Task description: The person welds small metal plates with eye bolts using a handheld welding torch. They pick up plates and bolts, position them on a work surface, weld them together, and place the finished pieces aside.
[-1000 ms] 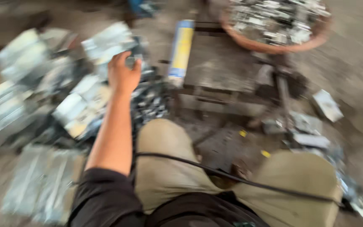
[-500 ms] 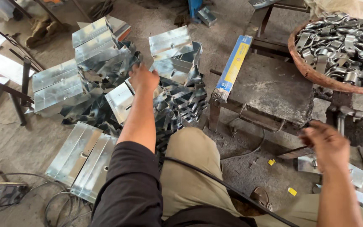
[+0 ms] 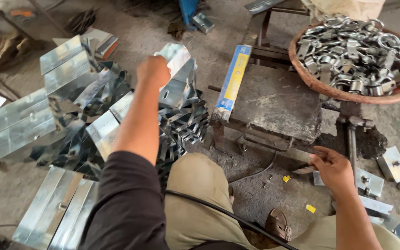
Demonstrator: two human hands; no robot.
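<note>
Dusty grey concrete floor (image 3: 274, 203) all around, seen from the head camera, with bits of metal lying everywhere.

Left hand (image 3: 153, 71) up and out in front, curled into a fist and clamped on the top edge of a shiny bent metal piece (image 3: 178, 60). That piece lifted just above a dark heap of thin metal strips (image 3: 184, 125). To the left of this hand, bright folded metal boxes (image 3: 24, 122) stacked in a pile. Below the same arm, near the dark sleeve, flat shiny trays (image 3: 54, 213) on the floor.

Right hand (image 3: 332, 169) low down, fingers bent and partly together, touching a small dark thing at the edge of a low stone-topped metal bench (image 3: 274, 102); cannot tell whether really gripping it. Just right of this hand, a hammer (image 3: 352, 139) with its head up near the bench. Near it too, square silver plates (image 3: 393, 164) with bolts. Far above this hand, a round brown basket (image 3: 311, 78) full of silver rings and clamps. Between both hands, a long blue and yellow box (image 3: 231, 81) lying on the bench edge. Tan trousers and a brown sandal (image 3: 278, 224) at the bottom.
</note>
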